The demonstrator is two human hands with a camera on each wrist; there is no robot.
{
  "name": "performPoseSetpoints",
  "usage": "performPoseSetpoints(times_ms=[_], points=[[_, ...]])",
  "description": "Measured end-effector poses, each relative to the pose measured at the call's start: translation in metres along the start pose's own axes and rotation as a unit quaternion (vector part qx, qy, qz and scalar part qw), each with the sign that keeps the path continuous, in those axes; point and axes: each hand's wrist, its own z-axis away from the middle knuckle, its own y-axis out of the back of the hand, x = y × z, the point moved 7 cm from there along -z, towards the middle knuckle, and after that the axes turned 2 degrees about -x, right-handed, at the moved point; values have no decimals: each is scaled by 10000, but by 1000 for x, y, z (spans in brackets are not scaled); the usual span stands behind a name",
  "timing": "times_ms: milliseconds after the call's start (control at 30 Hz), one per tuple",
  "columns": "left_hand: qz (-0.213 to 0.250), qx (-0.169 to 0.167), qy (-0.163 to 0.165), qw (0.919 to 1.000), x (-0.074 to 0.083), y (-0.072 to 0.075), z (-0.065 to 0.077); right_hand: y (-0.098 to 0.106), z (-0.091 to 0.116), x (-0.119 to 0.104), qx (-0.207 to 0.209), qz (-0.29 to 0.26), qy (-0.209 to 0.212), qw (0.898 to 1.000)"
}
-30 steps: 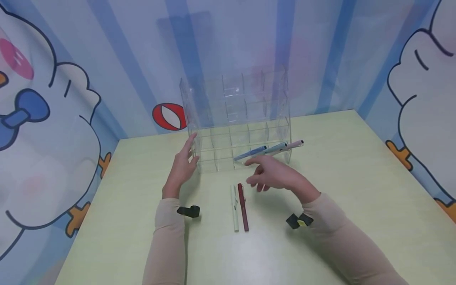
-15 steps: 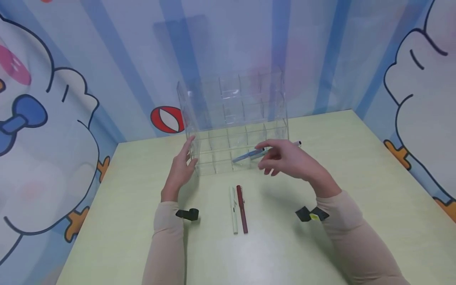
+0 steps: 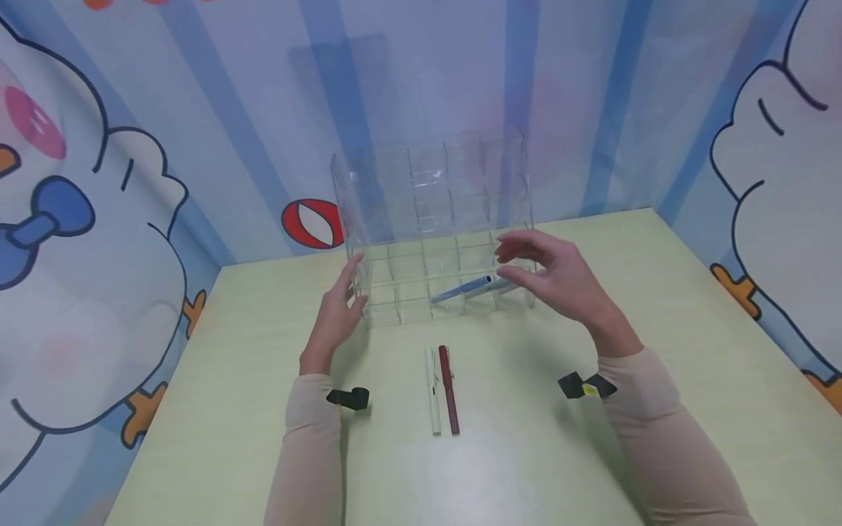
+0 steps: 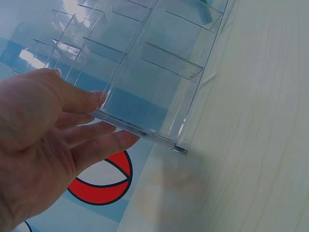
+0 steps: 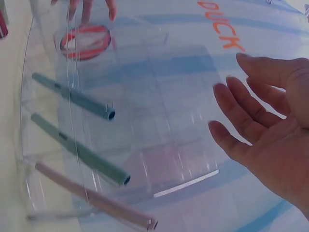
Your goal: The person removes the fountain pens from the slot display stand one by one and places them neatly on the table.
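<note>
A clear acrylic rack (image 3: 427, 277) with several compartments stands at the back of the table. My left hand (image 3: 334, 314) grips its left side panel, thumb and fingers on either face in the left wrist view. Three pens lean in the bottom row: a blue pen (image 3: 460, 290), a teal-green pen (image 5: 79, 150) and a pale pink pen (image 5: 96, 198), their capped ends sticking out. My right hand (image 3: 559, 277) hovers by the rack's right side, fingers loosely bent around nothing; it hides the pink pen in the head view.
In front of the rack, a pale green pen (image 3: 434, 394) and a dark red pen (image 3: 450, 391) lie side by side on the table (image 3: 513, 467). A printed cartoon backdrop (image 3: 434, 66) rises close behind the rack.
My right hand has moved right and up, from in front of the blue pen to the rack's right end. The left hand keeps its place on the side panel. The pens stay put.
</note>
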Motion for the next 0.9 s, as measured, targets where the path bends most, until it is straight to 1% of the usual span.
performPoseSetpoints(times_ms=[133,233,333,400,500,733,900], points=[[46,-27,48,10000,-1,-2,0,19,1,15,474,406,-31,9980],[72,-23,103,9999,-1,-3,1,32,2,33,723,562,-216,9956],[67,-14,105,9999,-2,-3,1,43,4,52,945,510,-473,9931],[54,-2,89,9999,-3,-4,0,49,6,63,1013,406,-614,9921],[62,12,35,10000,-4,-4,0,53,7,72,965,283,-709,9924],[39,47,96,9999,-4,-2,1,52,8,87,582,337,-932,9934],[12,62,66,10000,-3,-1,-1,49,8,94,279,369,-1032,9936]])
